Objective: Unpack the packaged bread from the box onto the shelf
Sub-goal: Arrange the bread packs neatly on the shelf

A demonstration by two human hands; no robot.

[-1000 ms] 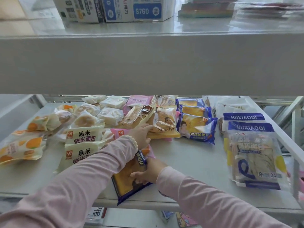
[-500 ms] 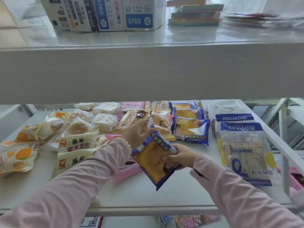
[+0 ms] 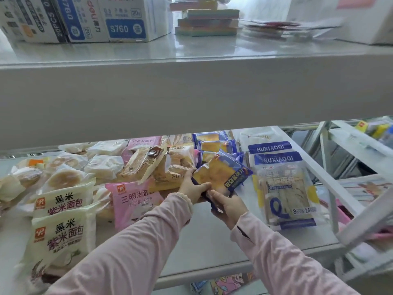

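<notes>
The blue-and-yellow plastic packet of bread [image 3: 223, 174] is off the shelf surface now. Both hands hold it tilted, just in front of the row of matching blue packets [image 3: 214, 145] at the far middle of the white lower shelf [image 3: 212, 241]. A second ago it lay flat near the shelf's front edge under the right hand. Half a second ago it was lifted and angled — and now it has travelled farther in, its far end overlapping the nearest packet of that row.

The left hand [image 3: 191, 186], which had been resting on the tan-wrapped buns [image 3: 176, 167] to the left, has come across and curls its fingers round the packet's left edge. The right hand [image 3: 228, 204] pinches the near corner, thumb on top.

This looks like the placing step: the packet is being lined up as the next one in its own column. What seems left is to lay it flat at the near end of the row and let go. The slot is narrow — tan-wrapped buns on the left, the clear HUXIAOQI bag of sliced bread [image 3: 282, 188] on the right — so a careless set-down could nudge the neighbours.

A pink sandwich-bread packet [image 3: 136, 199] and white packets of black-rice bread [image 3: 61, 201] lie at the near left. The box is not in view, so how much remains to unpack cannot be told.
</notes>
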